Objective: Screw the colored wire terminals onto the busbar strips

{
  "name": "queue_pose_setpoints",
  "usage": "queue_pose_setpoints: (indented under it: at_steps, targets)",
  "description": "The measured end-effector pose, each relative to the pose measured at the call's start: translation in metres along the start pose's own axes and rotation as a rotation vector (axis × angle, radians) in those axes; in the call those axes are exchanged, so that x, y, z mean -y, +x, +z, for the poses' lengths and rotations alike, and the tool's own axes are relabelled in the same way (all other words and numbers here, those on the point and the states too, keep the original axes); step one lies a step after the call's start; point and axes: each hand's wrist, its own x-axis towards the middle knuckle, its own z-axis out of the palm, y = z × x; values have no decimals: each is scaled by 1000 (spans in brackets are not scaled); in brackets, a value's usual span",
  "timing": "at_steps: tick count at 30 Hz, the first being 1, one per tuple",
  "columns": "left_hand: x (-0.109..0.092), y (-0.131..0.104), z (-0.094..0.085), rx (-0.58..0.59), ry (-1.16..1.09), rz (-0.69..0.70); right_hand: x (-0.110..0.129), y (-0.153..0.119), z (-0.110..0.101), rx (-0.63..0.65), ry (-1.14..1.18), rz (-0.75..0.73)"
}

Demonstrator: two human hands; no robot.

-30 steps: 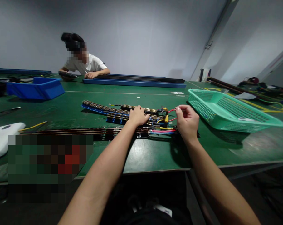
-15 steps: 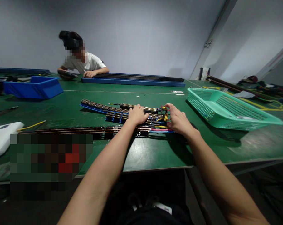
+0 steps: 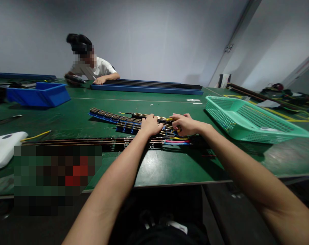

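Observation:
My left hand (image 3: 151, 126) lies over a blue-backed strip with brass-coloured rods (image 3: 128, 126), its fingers bent over the strip and its thumb pointing right. My right hand (image 3: 186, 124) is closed around yellow-tipped wires (image 3: 178, 129) at the strip's right end; its fingertips are partly hidden. A darker rod strip (image 3: 139, 116) lies just behind. Nearer me, a long black strip with copper rods (image 3: 93, 142) ends in pink and blue wires (image 3: 176, 142), below my right hand.
On the green table (image 3: 164, 170) stand a mint perforated basket (image 3: 248, 132) at right and a blue bin (image 3: 45, 97) at left. A white device (image 3: 3, 149) lies near left. Across the table, a person (image 3: 100, 69) leans beside long blue channels (image 3: 144, 88).
My right hand has moved left and turned inward, its fingers curling around the yellow-tipped wires. My left hand has stayed on the strip. The view has shifted slightly.

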Motion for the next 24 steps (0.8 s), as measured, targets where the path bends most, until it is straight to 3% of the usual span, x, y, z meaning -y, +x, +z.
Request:
queue_pose_setpoints:
  at_steps: [3,8,13,17,20,24]
  targets:
    - [0,0,-1,2,7,7,-1,13,-11,75,-21,-42]
    - [0,0,-3,14,17,4,-6,20,-16,-25,13,-62]
    - [0,0,-2,8,-4,2,-18,11,-9,-321,23,-20]
    - [1,0,-1,11,-13,8,-23,-4,-18,-723,118,19]
    - [1,0,-1,8,-11,17,-4,-26,-26,-989,339,-33]
    - [1,-1,-1,-3,-11,10,53,-66,-17,-1001,619,-94]
